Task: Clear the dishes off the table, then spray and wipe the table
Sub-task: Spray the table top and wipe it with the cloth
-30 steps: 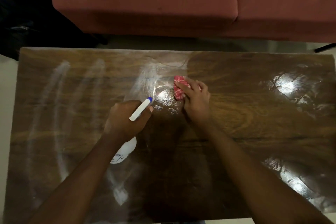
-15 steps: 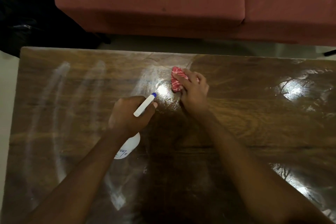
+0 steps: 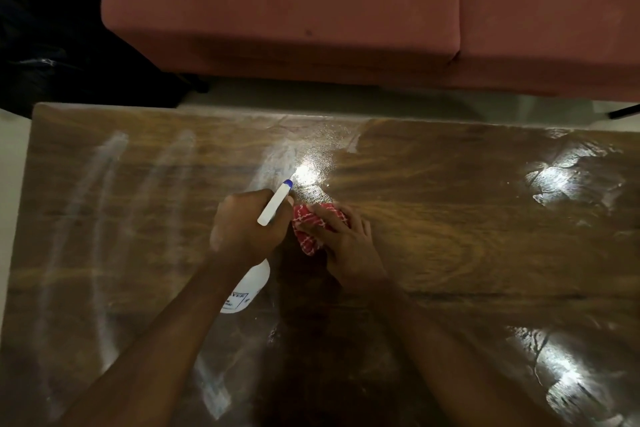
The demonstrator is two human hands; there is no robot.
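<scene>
Head-camera view, looking down on a dark wood-grain counter (image 3: 485,236). Your left hand (image 3: 247,229) grips a white spray bottle (image 3: 251,282) by the neck. Its fingers (image 3: 290,200) are curled round the trigger head, and the blue-tipped nozzle (image 3: 287,184) points away from you toward the far edge. The bottle hangs tilted, with its labelled body showing below your wrist; whether its base touches the counter cannot be told.

Your right hand (image 3: 346,243) lies just beside the left, almost touching it, near the middle of the counter. Its fingers (image 3: 327,215) are bent over a bunched red-and-white checked cloth (image 3: 306,230) and hold the wad pressed down on the wood. Part of the cloth shows at the left of this hand, between the two hands.

Just beyond the nozzle a wet patch (image 3: 304,163) glares under the light. Pale curved streaks (image 3: 104,170) cross the left part of the counter, and further bright reflections (image 3: 554,180) lie on the right part — one far, one near. Beyond the far edge runs a strip of pale floor (image 3: 346,104), then a reddish upholstered sofa (image 3: 277,10) with a seam between two cushions.
</scene>
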